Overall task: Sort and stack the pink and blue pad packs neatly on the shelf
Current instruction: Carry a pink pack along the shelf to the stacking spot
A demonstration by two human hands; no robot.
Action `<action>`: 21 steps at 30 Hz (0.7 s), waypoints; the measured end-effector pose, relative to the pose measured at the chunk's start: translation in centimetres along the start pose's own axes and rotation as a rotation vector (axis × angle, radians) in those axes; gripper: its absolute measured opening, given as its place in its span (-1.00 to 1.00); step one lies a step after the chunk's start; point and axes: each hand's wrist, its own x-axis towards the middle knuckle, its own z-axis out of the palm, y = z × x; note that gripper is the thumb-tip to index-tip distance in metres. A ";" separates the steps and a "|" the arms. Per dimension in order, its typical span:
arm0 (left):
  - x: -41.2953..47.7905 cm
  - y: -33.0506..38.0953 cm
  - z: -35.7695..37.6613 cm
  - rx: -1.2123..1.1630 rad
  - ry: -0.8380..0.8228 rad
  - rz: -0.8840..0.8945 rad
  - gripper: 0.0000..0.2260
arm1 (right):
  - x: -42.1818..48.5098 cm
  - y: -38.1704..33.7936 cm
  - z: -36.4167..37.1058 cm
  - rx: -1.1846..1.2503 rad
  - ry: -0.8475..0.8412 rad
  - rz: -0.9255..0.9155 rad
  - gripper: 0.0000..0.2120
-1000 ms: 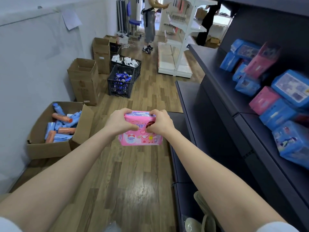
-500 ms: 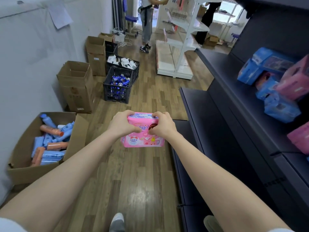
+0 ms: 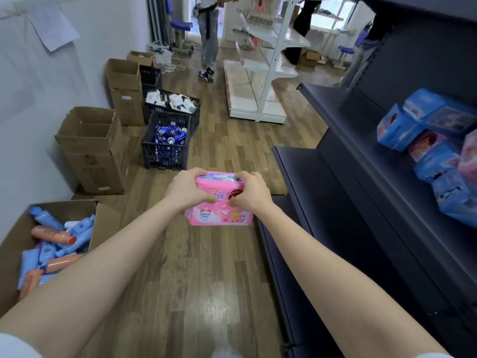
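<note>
Both hands are gripping one pink pad pack (image 3: 219, 200) out in front of the body, over the wooden floor (image 3: 206, 280). The left hand (image 3: 187, 189) is closing over the pack's upper left corner and the right hand (image 3: 251, 193) over its upper right corner, thumbs pressing the printed face, so the pack is hanging upright with its long axis running side to side between them.

Taking the pack as the landmark, the dark shelf (image 3: 387, 202) is lying off to its right, and the mixed heap of blue and pink packs (image 3: 438, 151) is sitting on that shelf further right and higher, well apart from the pack. The shelf board nearest the pack looks bare.

The coming move seems to turn on this: the shelf lies on the right hand's side, so the right hand is the nearer one and would probably lead, with the pack needing to swing rightward and be set down beside other pink ones.

Left of the pack, a cardboard box (image 3: 15, 254) of bottles and a black crate (image 3: 165, 143) of cans are standing on the floor.
</note>
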 end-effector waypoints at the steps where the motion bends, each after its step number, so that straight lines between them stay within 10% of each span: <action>1: 0.9 0.1 0.1 -0.001 -0.006 0.004 -0.33 | 0.9 0.1 -0.2 -0.001 0.002 0.006 -0.39; 21: 24.2 6.9 1.6 0.008 0.029 0.027 -0.34 | 24.6 3.5 -7.7 0.001 0.021 -0.024 -0.36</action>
